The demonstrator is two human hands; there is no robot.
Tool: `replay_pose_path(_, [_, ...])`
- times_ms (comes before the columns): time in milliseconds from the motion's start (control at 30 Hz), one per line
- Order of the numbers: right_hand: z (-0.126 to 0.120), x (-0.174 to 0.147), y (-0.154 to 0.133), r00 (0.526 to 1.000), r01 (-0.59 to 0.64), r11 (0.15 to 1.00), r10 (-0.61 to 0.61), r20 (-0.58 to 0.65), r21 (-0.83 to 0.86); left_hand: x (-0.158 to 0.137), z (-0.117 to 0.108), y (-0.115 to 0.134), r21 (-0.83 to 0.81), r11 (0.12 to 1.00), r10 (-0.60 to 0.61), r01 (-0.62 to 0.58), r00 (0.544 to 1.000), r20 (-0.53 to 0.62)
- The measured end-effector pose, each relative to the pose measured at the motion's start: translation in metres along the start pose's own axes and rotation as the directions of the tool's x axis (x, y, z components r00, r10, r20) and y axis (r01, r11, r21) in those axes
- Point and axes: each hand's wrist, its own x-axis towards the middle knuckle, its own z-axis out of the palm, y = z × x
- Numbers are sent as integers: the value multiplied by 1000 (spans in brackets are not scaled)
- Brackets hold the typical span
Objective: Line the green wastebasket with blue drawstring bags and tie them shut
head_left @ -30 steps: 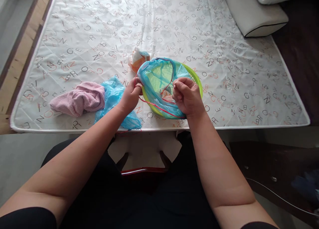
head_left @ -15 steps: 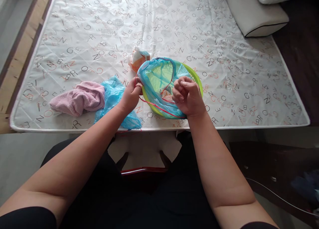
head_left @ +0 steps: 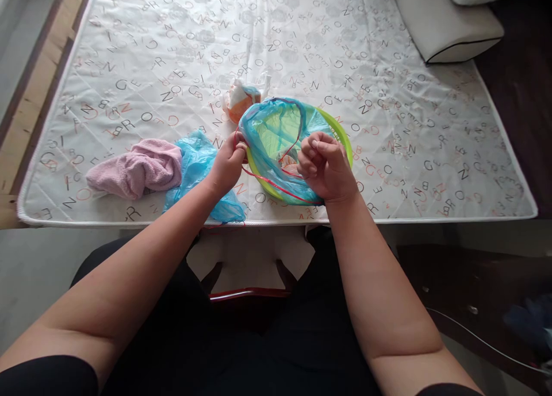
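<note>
A thin blue plastic bag (head_left: 269,163) with a red drawstring (head_left: 276,184) lines a lime-green basket (head_left: 342,133) near the mattress's front edge. At the basket's left rim, my left hand (head_left: 230,161) is closed, with the drawstring running out on both sides of its fingers. My right hand (head_left: 325,165) is a loose fist over the bag's right side. Drawstring strands lead to its fingers and under the wrist, though the grip itself is partly hidden. Something orange-brown and crumpled shows inside the bag, too unclear to name.
A pink towel (head_left: 138,169) and another blue plastic bag (head_left: 194,160) lie left of my left hand. Behind the basket sits a crumpled orange-and-white plastic bag (head_left: 240,102). All rest on a letter-printed mattress (head_left: 172,51); a pale cushion (head_left: 452,25) occupies its far right corner.
Both hands keep the same closed pose at the bag. Only a very slight shift of the whole view shows.
</note>
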Motion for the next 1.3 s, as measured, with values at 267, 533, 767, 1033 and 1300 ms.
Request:
replay_pose_path(267, [-5,0,0,998,-54,993,55,9,-105,0,1,0,-18,1000,1,-1,1000,-6])
replay_pose_path(533, [-8,-4,3,996,-18,996,26,81,-93,-1,2,1,-38,999,-6,6,1000,-6])
replay_pose_path(767, [-9,-6,6,992,-5,998,13,128,-59,0,2,-1,-31,1000,3,-4,1000,-6])
replay_pose_path(1033, [-7,-6,6,994,-11,995,21,105,-96,1,2,1,-24,1000,4,-4,1000,-5])
replay_pose_path(1300, [-8,-5,4,994,-32,994,42,96,-102,1,2,-1,-14,1000,20,-20,1000,-12])
